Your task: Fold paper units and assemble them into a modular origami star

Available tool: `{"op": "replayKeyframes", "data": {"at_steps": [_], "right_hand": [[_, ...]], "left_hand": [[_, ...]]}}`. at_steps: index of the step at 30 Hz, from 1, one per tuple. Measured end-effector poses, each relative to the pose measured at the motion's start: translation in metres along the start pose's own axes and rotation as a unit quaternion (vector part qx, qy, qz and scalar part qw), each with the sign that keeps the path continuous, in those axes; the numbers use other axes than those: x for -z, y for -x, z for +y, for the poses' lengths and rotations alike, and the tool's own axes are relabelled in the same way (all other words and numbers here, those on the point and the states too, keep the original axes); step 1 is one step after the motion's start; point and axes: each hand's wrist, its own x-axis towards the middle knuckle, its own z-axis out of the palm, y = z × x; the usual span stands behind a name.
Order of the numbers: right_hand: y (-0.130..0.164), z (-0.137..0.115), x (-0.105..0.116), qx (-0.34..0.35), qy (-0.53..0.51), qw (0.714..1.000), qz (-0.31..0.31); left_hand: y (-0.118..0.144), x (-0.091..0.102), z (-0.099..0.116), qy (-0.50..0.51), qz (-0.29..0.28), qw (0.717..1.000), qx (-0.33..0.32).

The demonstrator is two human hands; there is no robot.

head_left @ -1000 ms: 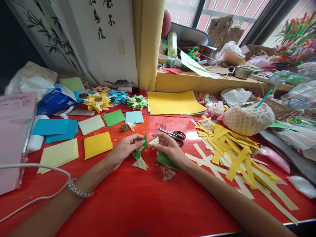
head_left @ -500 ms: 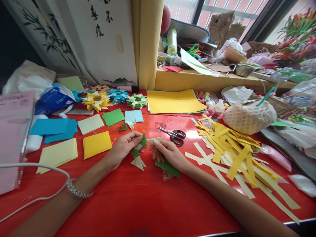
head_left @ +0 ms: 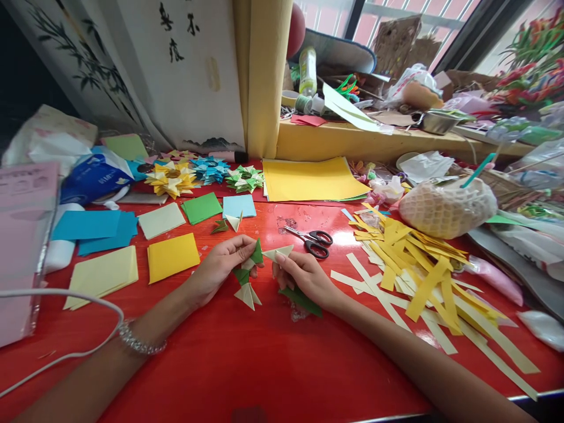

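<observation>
Left hand (head_left: 220,264) pinches green-cream folded piece (head_left: 251,264); right hand (head_left: 304,276) pinches cream piece (head_left: 277,252).

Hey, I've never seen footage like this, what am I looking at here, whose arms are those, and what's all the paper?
There is no machine here. The view comes from a camera worn on a person's head, looking forward and down, so the two bare arms are that person's own. They work over a red table. The left hand pinches a folded piece of green and cream paper. The right hand holds a small cream folded point up against it. Around them lie scissors, yellow paper strips, coloured paper squares, and finished paper stars at the back.
</observation>
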Motion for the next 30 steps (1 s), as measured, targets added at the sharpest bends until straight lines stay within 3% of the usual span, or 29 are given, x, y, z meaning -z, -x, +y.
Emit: {"op": "replayKeyframes", "data": {"at_steps": [30], "right_hand": [[0.0000, -0.0027, 0.0000, -0.005, 0.013, 1.000, -0.008]], "left_hand": [[0.0006, -0.0005, 0.0007, -0.015, 0.010, 1.000, 0.011]]}}
